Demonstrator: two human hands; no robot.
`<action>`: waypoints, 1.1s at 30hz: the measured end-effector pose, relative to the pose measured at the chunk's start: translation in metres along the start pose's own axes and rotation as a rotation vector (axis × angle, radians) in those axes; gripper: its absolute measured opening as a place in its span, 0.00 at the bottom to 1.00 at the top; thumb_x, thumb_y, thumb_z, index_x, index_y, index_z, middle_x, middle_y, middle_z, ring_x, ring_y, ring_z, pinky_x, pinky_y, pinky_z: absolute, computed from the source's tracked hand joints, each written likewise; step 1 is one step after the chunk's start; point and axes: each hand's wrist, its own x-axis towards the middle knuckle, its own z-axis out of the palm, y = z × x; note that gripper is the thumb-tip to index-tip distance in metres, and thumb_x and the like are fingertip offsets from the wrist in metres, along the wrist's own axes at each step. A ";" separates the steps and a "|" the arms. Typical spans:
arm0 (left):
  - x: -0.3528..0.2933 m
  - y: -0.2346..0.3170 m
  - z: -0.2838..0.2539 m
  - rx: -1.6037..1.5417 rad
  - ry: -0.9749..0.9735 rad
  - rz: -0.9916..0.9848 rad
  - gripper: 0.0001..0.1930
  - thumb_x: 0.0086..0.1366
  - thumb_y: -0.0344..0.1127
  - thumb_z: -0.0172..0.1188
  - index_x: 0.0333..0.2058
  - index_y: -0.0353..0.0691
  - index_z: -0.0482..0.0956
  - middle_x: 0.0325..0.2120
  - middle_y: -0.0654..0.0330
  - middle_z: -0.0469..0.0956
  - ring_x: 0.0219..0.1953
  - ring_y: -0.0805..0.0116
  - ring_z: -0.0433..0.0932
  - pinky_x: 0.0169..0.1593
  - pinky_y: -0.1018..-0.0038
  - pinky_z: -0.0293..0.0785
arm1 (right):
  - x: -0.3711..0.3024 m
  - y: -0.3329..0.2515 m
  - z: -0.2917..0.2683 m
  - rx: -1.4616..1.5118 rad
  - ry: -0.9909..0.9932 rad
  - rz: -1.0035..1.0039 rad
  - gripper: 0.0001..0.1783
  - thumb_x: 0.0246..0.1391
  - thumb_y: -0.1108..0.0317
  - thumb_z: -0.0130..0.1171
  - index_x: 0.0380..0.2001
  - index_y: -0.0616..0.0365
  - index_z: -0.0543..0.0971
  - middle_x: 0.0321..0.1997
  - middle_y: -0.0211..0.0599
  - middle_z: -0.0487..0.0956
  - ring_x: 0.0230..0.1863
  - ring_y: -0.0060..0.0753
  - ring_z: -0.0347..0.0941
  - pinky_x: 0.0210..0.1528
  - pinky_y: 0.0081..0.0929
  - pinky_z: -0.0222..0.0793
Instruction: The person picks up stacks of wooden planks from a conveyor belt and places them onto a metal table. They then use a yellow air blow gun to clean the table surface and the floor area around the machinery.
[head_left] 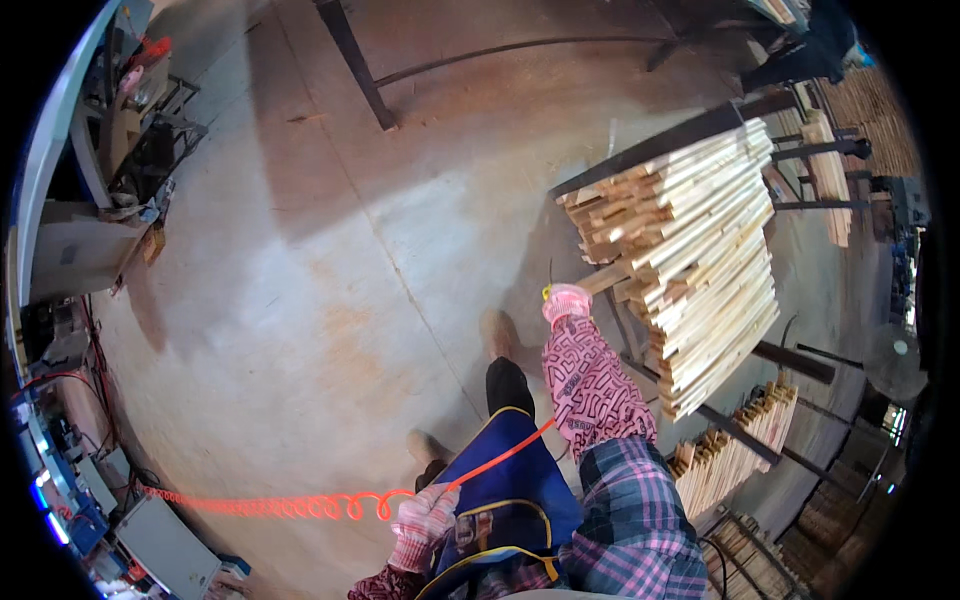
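Observation:
My right hand (568, 302), in a pink and white glove, reaches out beside a stack of pale wooden strips (690, 270). It is closed round a small tool with a yellow part (546, 293) and a thin dark rod; most of the tool is hidden by the glove. One strip (603, 278) sticks out of the stack close to the fingers. Low in front of my blue apron (525, 465), my left hand (424, 522), gloved alike, closes on an orange air hose (500, 458). The hose coils away to the left, and its other end passes behind my right forearm.
A dark metal rack (650, 150) carries the stack, with more strips (735, 450) lower down. A metal frame (360, 65) stands ahead. Cluttered equipment (130, 130) lines the left, with a grey cabinet (168, 545) at lower left. Concrete floor (330, 260) lies between.

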 end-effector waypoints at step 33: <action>0.136 0.199 0.050 -0.233 0.071 -0.060 0.17 0.65 0.40 0.57 0.44 0.30 0.78 0.22 0.63 0.76 0.20 0.79 0.70 0.25 0.83 0.65 | 0.186 -0.090 0.023 -0.188 -0.065 -0.439 0.19 0.56 0.56 0.46 0.42 0.43 0.83 0.46 0.32 0.82 0.47 0.39 0.78 0.50 0.41 0.71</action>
